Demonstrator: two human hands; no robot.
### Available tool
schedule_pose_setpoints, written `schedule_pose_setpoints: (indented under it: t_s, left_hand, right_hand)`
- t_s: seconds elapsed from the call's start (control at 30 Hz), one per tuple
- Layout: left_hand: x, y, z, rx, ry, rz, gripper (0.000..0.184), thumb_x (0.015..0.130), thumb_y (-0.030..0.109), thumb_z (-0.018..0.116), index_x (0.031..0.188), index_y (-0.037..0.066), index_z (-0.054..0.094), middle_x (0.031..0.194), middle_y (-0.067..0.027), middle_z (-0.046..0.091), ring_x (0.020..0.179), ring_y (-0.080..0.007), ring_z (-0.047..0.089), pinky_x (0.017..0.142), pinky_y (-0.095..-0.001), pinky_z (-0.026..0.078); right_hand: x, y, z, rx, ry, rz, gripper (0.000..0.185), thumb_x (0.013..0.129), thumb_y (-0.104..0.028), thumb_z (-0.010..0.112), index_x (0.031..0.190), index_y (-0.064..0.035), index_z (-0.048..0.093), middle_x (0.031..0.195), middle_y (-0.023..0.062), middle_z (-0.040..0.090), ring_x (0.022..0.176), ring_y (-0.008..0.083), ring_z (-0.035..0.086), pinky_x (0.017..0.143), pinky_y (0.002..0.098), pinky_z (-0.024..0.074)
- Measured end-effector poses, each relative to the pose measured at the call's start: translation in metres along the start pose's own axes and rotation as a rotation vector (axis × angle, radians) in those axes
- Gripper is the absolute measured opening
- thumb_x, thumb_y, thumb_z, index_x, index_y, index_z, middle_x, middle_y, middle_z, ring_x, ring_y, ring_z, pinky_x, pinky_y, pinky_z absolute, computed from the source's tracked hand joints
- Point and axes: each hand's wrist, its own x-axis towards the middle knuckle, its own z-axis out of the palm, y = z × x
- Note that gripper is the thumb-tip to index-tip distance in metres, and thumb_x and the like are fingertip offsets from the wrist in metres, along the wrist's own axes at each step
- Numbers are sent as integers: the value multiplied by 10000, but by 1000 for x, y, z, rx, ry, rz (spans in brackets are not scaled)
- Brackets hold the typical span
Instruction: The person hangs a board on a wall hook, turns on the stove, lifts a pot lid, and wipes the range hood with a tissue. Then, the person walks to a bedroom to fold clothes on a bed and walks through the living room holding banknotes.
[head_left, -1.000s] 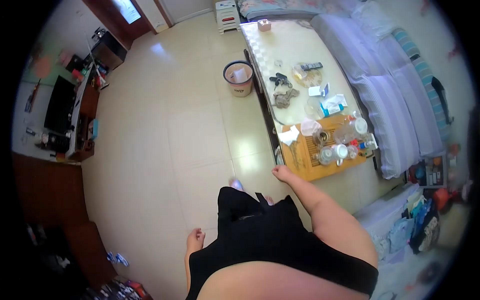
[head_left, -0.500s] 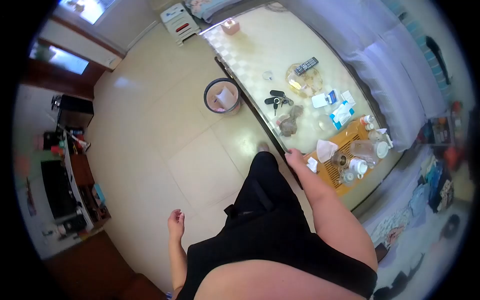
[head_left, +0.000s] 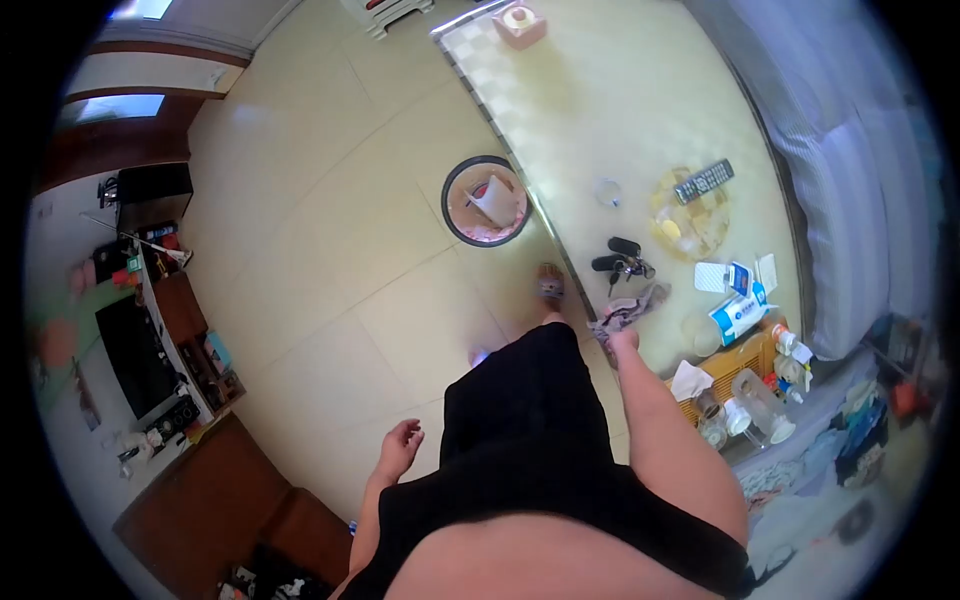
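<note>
My right hand is at the near left edge of the long pale table, closed on a crumpled grey-brown cloth. Part of the cloth lies on the tabletop and part reaches the edge; my fingertips are partly hidden. Just beyond the cloth lies a bunch of keys with black fobs. My left hand hangs over the floor at my left side, empty, its fingers loosely curled and apart.
A round waste bin with a white liner stands against the table. On the table are a remote control, a round yellow mat, a blue-white tissue pack, a pink box and a wooden tea tray with jars.
My right hand has moved from the table edge onto the cloth and taken hold of it, pulling it toward the edge. The view has shifted forward along the table.
</note>
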Motion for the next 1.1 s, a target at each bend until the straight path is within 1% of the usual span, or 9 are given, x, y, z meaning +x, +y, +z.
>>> schedule_pose_setpoints:
  t_s: [0.07,0.17,0.27,0.3,0.4,0.63,0.77,0.83,1.1]
  left_hand:
    - [13,9,-26,-33,97,22,291,849,123,593,1107,-1,544,963,-132,634,843,-192,616,747,-302,496]
    - [28,18,-61,-111,156,41,269,851,114,587,1090,-4,547,961,-139,634,834,-182,616,745,-292,497]
    - [39,5,-94,-132,147,29,277,847,124,591,1088,-5,548,987,-139,628,881,-184,614,761,-292,497]
    - [43,-1,-104,-127,122,25,283,845,128,593,1092,-3,548,990,-140,627,891,-189,614,765,-297,497]
    - [70,-25,-141,-139,103,135,315,835,153,607,1108,6,550,991,-142,627,886,-217,618,770,-318,494]
    - [130,-19,-345,-50,362,355,418,768,177,681,1133,30,540,1012,-147,601,929,-262,585,812,-354,470]
    - [155,87,-473,-117,783,730,446,726,176,707,1118,44,539,991,-125,596,944,-261,572,809,-348,465]
    - [176,125,-514,-212,839,857,424,713,180,714,1074,31,551,935,-132,602,915,-277,583,809,-362,464]
    - [292,182,-677,-199,435,783,261,668,120,749,882,35,625,700,-95,622,627,-184,585,605,-292,472]
  right_hand:
    - [-36,-26,17,536,-282,9,150,794,-47,533,937,-6,557,722,86,590,483,163,551,365,282,407]
    - [-201,-150,-10,426,-566,-235,69,807,-129,612,797,-65,588,638,-12,551,521,81,522,492,225,462]
    - [-228,-217,34,273,-673,-582,84,817,-131,600,844,-57,626,662,7,586,573,86,549,515,219,448]
    - [-233,-244,51,26,-493,-731,117,820,-162,619,799,-50,642,641,-6,594,555,67,529,519,217,432]
    - [-311,-352,88,217,-749,-878,166,804,-187,637,739,-34,644,597,-14,580,525,69,507,508,228,412]
    - [-513,-528,210,-31,-304,-1741,220,814,-193,623,708,1,625,638,61,601,539,117,544,522,271,437]
    - [-641,-568,243,47,-741,-1525,218,812,-213,638,868,-5,607,687,76,620,631,141,587,605,284,480]
    - [-665,-599,260,-137,-623,-1636,302,737,-231,716,904,-14,589,757,70,618,690,158,579,644,292,473]
    - [-685,-793,308,-76,-976,-1569,271,735,-165,690,940,-45,561,835,20,579,782,79,538,687,253,455]
